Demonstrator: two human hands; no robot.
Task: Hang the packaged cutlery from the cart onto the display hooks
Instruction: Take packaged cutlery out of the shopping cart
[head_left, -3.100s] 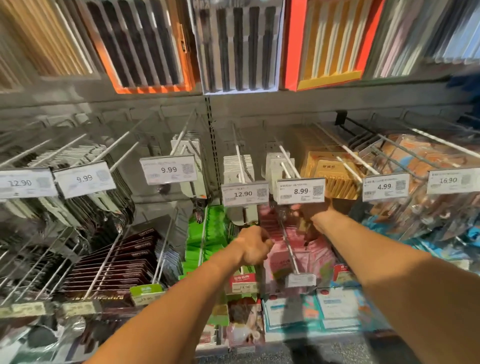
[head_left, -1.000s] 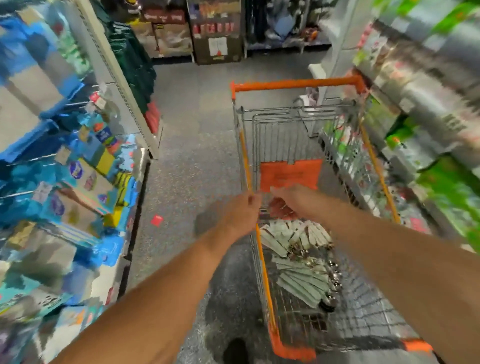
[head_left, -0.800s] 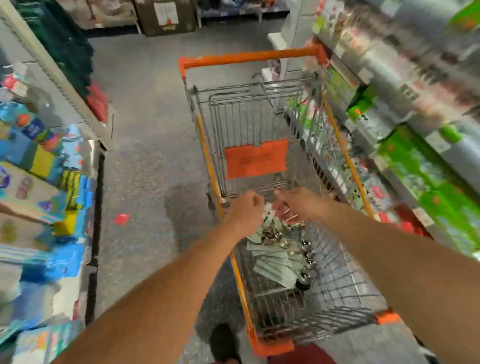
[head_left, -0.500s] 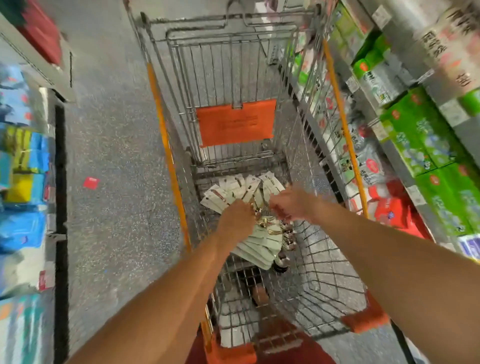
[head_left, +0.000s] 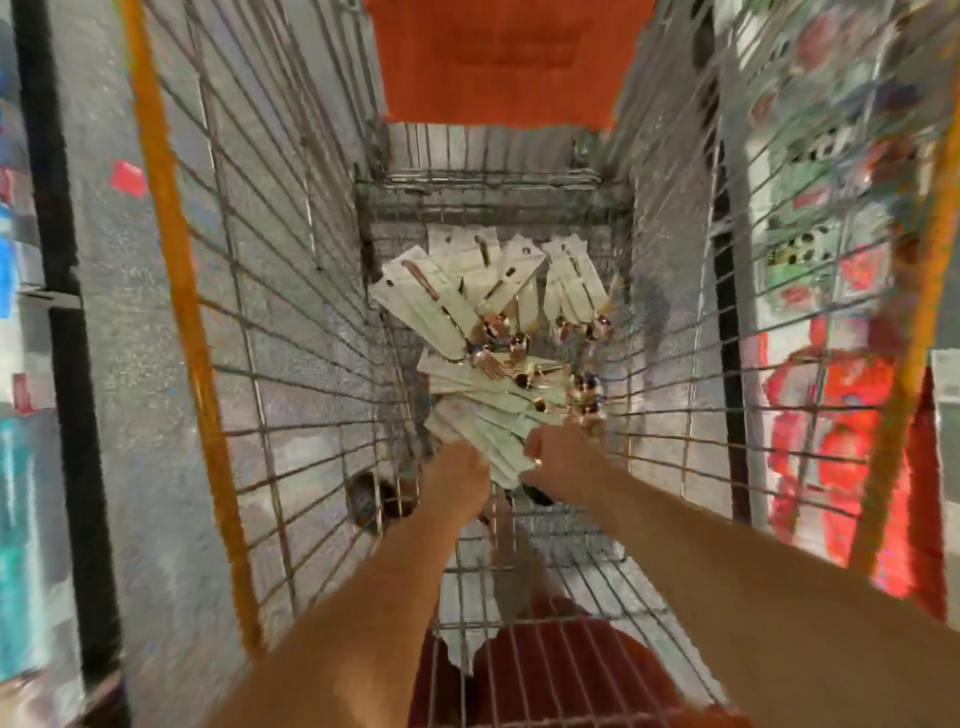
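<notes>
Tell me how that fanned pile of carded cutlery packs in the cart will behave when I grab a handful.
The packs look like thin flat cards, so they would likely flex and slide over each other. The metal heads cluster at one end, so a handful probably hangs end-heavy. Both hands sit at the pile's near edge.
</notes>
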